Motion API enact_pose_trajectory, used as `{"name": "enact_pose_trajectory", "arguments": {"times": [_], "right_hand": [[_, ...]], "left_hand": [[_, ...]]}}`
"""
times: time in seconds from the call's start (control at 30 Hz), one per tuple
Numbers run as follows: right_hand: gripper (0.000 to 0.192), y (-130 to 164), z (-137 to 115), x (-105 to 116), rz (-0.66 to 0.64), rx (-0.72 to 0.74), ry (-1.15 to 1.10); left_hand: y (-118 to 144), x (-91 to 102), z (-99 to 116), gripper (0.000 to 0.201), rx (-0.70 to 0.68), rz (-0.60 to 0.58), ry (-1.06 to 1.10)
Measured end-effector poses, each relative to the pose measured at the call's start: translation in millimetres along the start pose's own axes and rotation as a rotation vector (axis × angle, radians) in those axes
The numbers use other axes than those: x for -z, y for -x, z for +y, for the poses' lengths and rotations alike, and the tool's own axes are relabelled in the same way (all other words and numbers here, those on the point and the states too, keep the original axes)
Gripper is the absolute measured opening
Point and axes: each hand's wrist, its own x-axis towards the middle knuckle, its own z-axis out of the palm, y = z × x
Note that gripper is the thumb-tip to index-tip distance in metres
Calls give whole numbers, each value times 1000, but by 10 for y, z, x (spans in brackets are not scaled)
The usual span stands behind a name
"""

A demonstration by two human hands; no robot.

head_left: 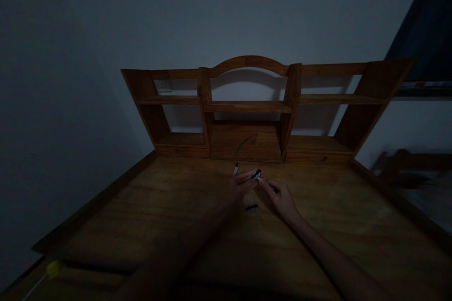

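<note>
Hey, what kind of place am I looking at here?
Probably a dim room at home with a study desk: a wooden desk, a shelf hutch against a plain wall, both hands on a small dark object.

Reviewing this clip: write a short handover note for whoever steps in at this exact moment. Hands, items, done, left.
Left hand: fingertips pinch a small dark part above the wooden desk.
Right hand: fingertips meet the same part from the other side; whether its grip is closed on it cannot be told in the dim light.
Items: a small dark piece lies on the desk between the wrists; a small white-tipped object lies beyond the left hand, before the shelf unit.
Done: part lifted off the desk.
Left: the dark piece and white-tipped object are untouched.
</note>
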Motion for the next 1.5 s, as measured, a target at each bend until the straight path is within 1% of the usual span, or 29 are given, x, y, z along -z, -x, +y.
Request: {"name": "enact_pose_trajectory", "arguments": {"times": [0.27, 0.53, 0.73, 0.9, 1.0, 1.1, 1.23, 1.33, 1.5], "right_hand": [[40, -5, 2, 14, -16, -15, -21], [39, 9, -36, 21, -13, -24, -50], [40, 11, -41, 12, -20, -38, -82], [40, 12, -21, 6, -32, -48, -89], [41, 7, -11, 6, -42, -50, -87], [42, 0, -14, 15, -71, -55, -103], [41, 1, -30, 33, -154, -69, -162], [42, 9, -34, 33, -194, -69, -197], [44, 21, -24, 17, -248, -150, -249]], "left_hand": [[5, -7, -2, 42, -36, 13, -46], [46, -27, 96, 42, -33, -27, -110], [30, -18, 62, 43, -14, 0, -108], [42, -29, 68, 43, -59, 19, -118], [48, -28, 83, 42, -69, 9, -150], [47, -21, 80, 42, -83, 6, -181], [51, -15, 66, 42, -110, 31, -211], [60, -4, 73, 38, -124, 23, -282], [64, 33, 87, 33, -171, 11, -390]]}}
